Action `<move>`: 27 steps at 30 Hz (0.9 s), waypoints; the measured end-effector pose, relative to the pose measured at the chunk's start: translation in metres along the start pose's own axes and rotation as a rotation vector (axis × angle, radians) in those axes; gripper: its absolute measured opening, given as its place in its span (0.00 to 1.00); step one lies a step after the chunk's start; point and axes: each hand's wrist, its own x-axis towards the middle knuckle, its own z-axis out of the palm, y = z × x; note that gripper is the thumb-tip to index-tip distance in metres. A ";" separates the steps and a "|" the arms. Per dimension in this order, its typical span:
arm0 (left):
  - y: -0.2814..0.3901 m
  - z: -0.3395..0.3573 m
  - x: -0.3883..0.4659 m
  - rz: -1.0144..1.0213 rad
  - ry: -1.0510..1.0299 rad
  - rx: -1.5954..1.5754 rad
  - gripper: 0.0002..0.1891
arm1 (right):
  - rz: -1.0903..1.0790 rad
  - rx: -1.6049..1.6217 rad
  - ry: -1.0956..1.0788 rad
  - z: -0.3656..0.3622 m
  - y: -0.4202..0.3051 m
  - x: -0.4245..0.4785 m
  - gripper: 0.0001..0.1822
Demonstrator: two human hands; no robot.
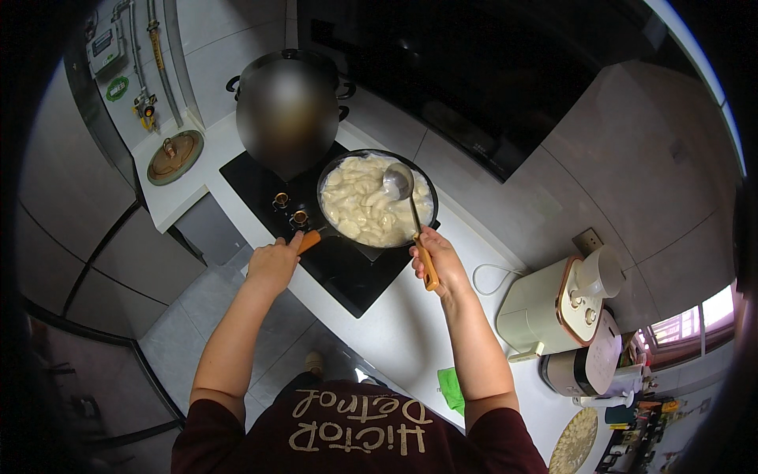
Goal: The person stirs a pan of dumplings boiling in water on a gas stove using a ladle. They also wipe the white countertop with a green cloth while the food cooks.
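Observation:
A round black pan (pixel 320 201) full of pale dumplings (pixel 361 189) in whitish liquid rests on the black glass cooktop (pixel 349 284). My left hand (pixel 273 263) grips the pan's orange-brown handle (pixel 309 242). In my right hand (pixel 438 260) is the wood-coloured handle of a metal ladle (pixel 398 181), whose bowl lies over the dumplings at the pan's right side, partly against them. Whether the bowl holds anything cannot be told. Behind the pan to the left stands a large pot (pixel 287 112); its middle is blurred.
A lid (pixel 175 157) lies on the counter at the left. Two knobs (pixel 300 218) sit near the left hand. A pale green appliance (pixel 539 311), a rice cooker (pixel 583 364), a green cloth (pixel 452 390) and a round tray of small pale pieces (pixel 574 441) are at the right.

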 end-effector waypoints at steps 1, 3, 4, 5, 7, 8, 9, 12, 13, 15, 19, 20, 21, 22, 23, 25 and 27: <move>0.000 0.000 0.000 0.002 0.004 0.005 0.29 | -0.025 -0.087 -0.006 0.000 -0.004 -0.004 0.23; 0.000 0.001 0.000 0.010 0.015 0.014 0.29 | -0.078 -0.261 -0.017 -0.004 -0.013 -0.014 0.29; -0.001 0.003 0.000 0.010 0.020 0.008 0.29 | -0.112 -0.398 -0.011 -0.008 -0.016 -0.020 0.31; -0.001 0.004 0.000 0.011 0.026 0.003 0.29 | -0.128 -0.533 0.000 -0.011 -0.022 -0.029 0.30; -0.001 0.005 0.001 0.017 0.034 -0.003 0.28 | -0.161 -0.803 0.022 -0.014 -0.037 -0.052 0.29; 0.000 0.005 0.002 0.022 0.035 -0.003 0.28 | -0.183 -0.883 0.061 -0.018 -0.041 -0.063 0.26; 0.000 0.005 0.000 0.022 0.036 -0.001 0.28 | -0.162 -0.976 0.043 -0.022 -0.047 -0.074 0.26; -0.001 0.005 -0.001 0.016 0.040 0.004 0.29 | -0.082 -1.214 -0.008 -0.023 -0.068 -0.106 0.24; -0.001 0.006 -0.002 0.016 0.039 0.009 0.29 | -0.048 -1.263 -0.027 -0.019 -0.075 -0.117 0.24; -0.002 0.005 -0.003 0.019 0.041 0.017 0.29 | -0.078 -1.342 -0.082 -0.027 -0.072 -0.124 0.24; -0.002 0.006 -0.001 0.022 0.044 0.018 0.28 | -0.101 -1.445 -0.161 -0.033 -0.061 -0.122 0.23; -0.003 0.006 -0.001 0.016 0.040 0.022 0.28 | -0.034 -1.437 -0.154 -0.017 -0.067 -0.125 0.23; -0.002 0.006 0.000 0.018 0.040 0.025 0.28 | 0.032 -1.429 -0.138 -0.005 -0.070 -0.125 0.23; -0.002 0.006 0.000 0.016 0.036 0.022 0.28 | 0.059 -1.430 -0.152 -0.003 -0.067 -0.120 0.22; -0.002 0.006 0.000 0.013 0.031 0.020 0.28 | 0.053 -1.412 -0.165 -0.003 -0.059 -0.113 0.22; -0.002 0.005 0.001 0.011 0.008 0.006 0.28 | 0.039 -1.377 -0.187 -0.008 -0.041 -0.094 0.22; -0.003 0.005 0.002 0.003 -0.040 -0.012 0.29 | -0.041 -1.337 -0.196 -0.006 -0.022 -0.077 0.23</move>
